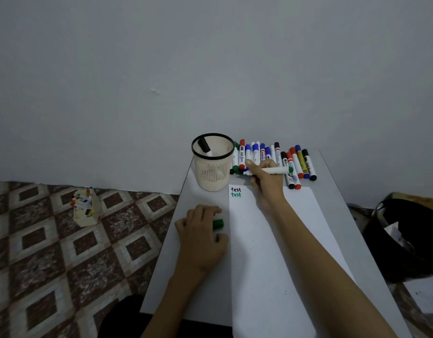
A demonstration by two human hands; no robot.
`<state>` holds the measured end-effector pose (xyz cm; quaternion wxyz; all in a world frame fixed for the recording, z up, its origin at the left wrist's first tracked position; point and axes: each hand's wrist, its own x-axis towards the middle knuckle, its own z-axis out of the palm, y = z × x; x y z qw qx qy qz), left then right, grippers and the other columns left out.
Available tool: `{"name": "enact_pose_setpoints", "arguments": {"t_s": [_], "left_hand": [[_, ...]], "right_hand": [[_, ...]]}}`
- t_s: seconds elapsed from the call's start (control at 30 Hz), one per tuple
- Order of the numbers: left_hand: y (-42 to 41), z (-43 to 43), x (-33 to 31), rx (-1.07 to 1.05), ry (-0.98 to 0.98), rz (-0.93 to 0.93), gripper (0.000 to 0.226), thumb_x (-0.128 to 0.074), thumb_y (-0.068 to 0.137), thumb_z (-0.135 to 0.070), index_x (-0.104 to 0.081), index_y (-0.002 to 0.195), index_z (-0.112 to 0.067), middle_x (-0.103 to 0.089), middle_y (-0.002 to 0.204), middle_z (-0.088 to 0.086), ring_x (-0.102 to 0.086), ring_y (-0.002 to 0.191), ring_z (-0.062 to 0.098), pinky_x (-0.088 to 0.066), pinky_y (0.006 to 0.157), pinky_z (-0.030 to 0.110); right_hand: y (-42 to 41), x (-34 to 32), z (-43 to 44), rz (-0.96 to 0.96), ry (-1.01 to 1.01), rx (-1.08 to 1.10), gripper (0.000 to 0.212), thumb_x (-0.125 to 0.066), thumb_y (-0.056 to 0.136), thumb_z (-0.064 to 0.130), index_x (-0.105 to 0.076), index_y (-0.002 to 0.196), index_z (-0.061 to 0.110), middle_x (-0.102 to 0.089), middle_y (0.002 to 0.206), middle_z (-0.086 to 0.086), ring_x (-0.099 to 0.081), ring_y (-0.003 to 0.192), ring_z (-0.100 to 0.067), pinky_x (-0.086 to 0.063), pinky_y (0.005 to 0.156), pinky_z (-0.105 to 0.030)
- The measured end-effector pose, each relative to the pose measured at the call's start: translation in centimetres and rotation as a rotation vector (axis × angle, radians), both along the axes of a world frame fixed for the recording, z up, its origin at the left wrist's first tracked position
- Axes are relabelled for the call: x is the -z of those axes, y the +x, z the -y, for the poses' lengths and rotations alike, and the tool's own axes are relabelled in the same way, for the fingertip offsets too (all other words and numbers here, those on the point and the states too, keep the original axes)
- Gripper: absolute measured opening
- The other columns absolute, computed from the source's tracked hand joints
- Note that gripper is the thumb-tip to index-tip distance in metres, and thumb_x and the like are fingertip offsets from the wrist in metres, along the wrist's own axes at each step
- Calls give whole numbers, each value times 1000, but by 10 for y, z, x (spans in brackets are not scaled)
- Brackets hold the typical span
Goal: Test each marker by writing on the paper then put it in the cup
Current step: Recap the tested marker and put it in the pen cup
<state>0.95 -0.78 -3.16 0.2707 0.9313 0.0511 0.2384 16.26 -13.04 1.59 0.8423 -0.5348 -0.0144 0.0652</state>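
My right hand [266, 178] grips an uncapped green marker [278, 170], held level above the top of the white paper [271, 240]. The paper bears the word "test" twice, in black and in green [236, 195]. My left hand [202, 236] rests on the table left of the paper and holds the green cap [218, 223]. A beige mesh cup [212, 164] with a black rim stands beyond the left hand; one black-capped marker [204, 145] leans inside it. A row of several markers [271, 158] lies along the table's far edge, right of the cup.
The grey table [166, 276] stands against a plain wall. On the patterned floor to the left sits a small box of markers [85, 208]. A black bag [410, 240] lies on the floor to the right.
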Motion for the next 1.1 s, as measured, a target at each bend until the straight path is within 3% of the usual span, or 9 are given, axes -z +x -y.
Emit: {"name": "enact_pose_setpoints", "arguments": {"t_s": [0.1, 0.17, 0.23, 0.33, 0.67, 0.8, 0.93, 1.0, 1.1], "left_hand": [[4, -1, 5, -27, -2, 5, 34, -41, 71, -37, -59, 96, -23, -57, 95, -5, -51, 89, 17, -28, 74, 33], [4, -3, 4, 18, -82, 38, 33, -43, 78, -38, -62, 99, -22, -60, 97, -4, -53, 89, 16, -33, 76, 32], [2, -4, -2, 122, -254, 82, 27, -50, 82, -34, -61, 104, -23, -61, 100, -5, -55, 92, 6, -43, 80, 26], [-4, -6, -11, 208, -412, 136, 23, -62, 84, -14, -61, 104, -25, -61, 100, -9, -56, 93, 1, -45, 75, 11], [-8, -11, -15, 245, -543, 112, 29, -69, 80, -4, -65, 103, -22, -67, 100, -8, -62, 93, 5, -51, 78, 19], [-9, -15, -16, 250, -642, 108, 29, -68, 80, 0, -67, 105, -15, -69, 101, -3, -64, 94, 11, -53, 82, 25], [-10, -15, -20, 264, -839, 131, 28, -67, 78, 3, -67, 103, -9, -70, 102, 3, -66, 95, 15, -51, 82, 21], [-11, -14, -21, 266, -901, 125, 27, -68, 76, 3, -68, 100, -8, -72, 98, 3, -67, 92, 15, -51, 80, 20], [-11, -13, -21, 248, -911, 122, 22, -70, 75, 5, -70, 92, -9, -73, 88, 1, -67, 84, 12, -52, 77, 19]], "right_hand": [[-11, -7, 8, 19, 55, -100, 7, -66, 87, 11, -60, 86, 8, -66, 74, -12, -63, 59, -20, -56, 59, -33], [-20, -10, 15, -2, 43, -143, 14, -56, 93, 18, -61, 94, 4, -70, 80, -11, -68, 67, -21, -57, 60, -31], [-30, -12, 21, 8, -21, -133, 19, -56, 94, 18, -59, 97, 0, -68, 72, -10, -65, 57, -19, -54, 51, -27], [-46, -10, 26, 53, -83, -117, 14, -61, 91, 12, -55, 81, 3, -58, 57, -9, -53, 41, -16, -43, 39, -21], [-79, -7, 23, 82, -147, -111, 18, -60, 90, 6, -52, 74, 5, -54, 54, -9, -49, 38, -16, -41, 38, -20], [-88, -7, 22, 59, -145, -304, 11, -66, 86, 8, -59, 86, -1, -67, 74, -16, -63, 55, -23, -54, 51, -28], [-85, -14, 37, -40, -127, -459, 15, -68, 79, -2, -65, 94, -5, -70, 96, -23, -71, 78, -31, -60, 65, -31], [-80, -16, 46, 4, -244, -491, 21, -71, 76, -5, -67, 97, -7, -71, 96, -24, -72, 77, -31, -60, 66, -31], [-76, -14, 50, 180, -599, -509, 24, -77, 74, 2, -72, 98, -1, -73, 84, -16, -68, 62, -22, -57, 55, -27]]}}
